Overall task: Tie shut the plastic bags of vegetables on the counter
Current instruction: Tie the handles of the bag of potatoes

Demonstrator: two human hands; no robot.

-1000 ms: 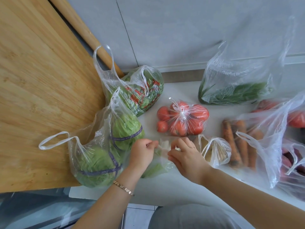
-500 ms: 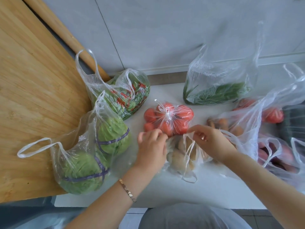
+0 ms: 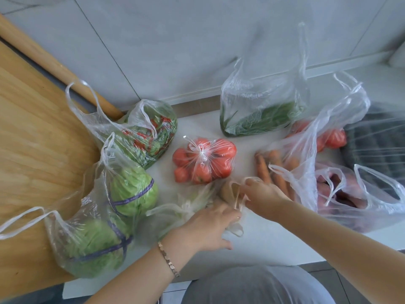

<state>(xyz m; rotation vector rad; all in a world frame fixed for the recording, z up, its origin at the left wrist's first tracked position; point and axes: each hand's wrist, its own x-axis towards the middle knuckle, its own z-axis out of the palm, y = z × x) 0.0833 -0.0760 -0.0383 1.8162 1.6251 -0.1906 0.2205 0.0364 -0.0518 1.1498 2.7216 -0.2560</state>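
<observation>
One, the tomato bag point(image 3: 203, 160), is knotted; the potato bag point(image 3: 228, 190) is pinched at its handles by the left hand point(image 3: 208, 227) and right hand point(image 3: 262, 194); the rest are left open.

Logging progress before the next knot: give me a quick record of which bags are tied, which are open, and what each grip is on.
tied: tomato bag, knotted on top
in work: small bag of tan produce, handles not yet knotted
left grip: holds one handle of the small bag
right grip: pinches its other handle loop
open: cabbage bag; green-and-red bag; greens bag; carrot bag
far right: more open bags, contents partly hidden
</observation>
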